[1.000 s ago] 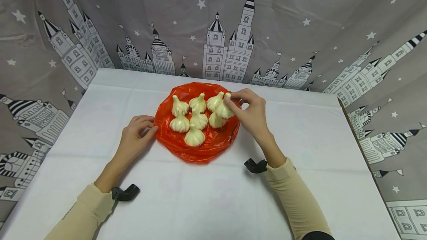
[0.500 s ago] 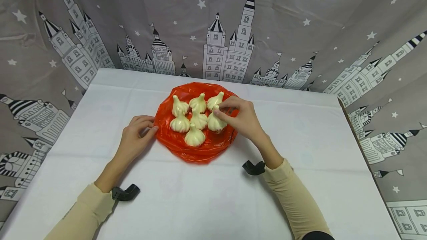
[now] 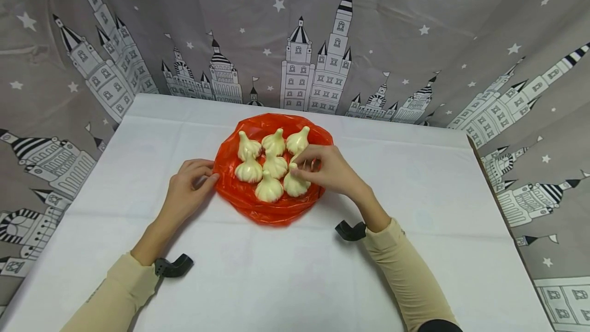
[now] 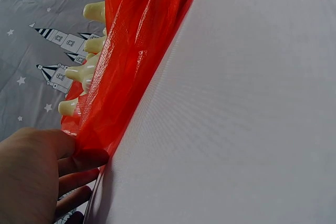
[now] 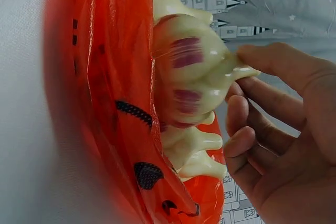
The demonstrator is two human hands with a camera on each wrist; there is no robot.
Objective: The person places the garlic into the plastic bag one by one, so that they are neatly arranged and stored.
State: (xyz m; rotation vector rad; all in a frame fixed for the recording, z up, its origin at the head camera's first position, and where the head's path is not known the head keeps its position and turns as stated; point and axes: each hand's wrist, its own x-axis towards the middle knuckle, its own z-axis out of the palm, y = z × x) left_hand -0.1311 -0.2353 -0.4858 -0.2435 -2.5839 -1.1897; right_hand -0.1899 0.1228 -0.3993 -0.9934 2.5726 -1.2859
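Note:
Several pale garlic bulbs (image 3: pixel 269 187), smooth and glossy, stand stem-up inside a red plastic bag (image 3: pixel 260 211) whose mouth is spread wide. My right hand (image 3: pixel 331 170) pinches one garlic bulb (image 5: pixel 191 69) by its stem between thumb and forefinger, at the bag's front right. Purple streaks mark that bulb's side in the right wrist view. Behind it, another bulb is mostly covered by the right hand. At the bag's left edge my left hand (image 3: pixel 188 188) holds the rim, its thumb and forefinger at the red film in the left wrist view.
The bag stands on a white-covered table (image 3: pixel 276 270), towards its far edge. Behind hangs a grey curtain (image 3: pixel 258 4) printed with castles and stars. Black mounts (image 3: pixel 174 265) are strapped at both wrists.
My right hand has brought the garlic bulb from the bag's back right down and forward, towards the front row. The left hand has stayed at the rim.

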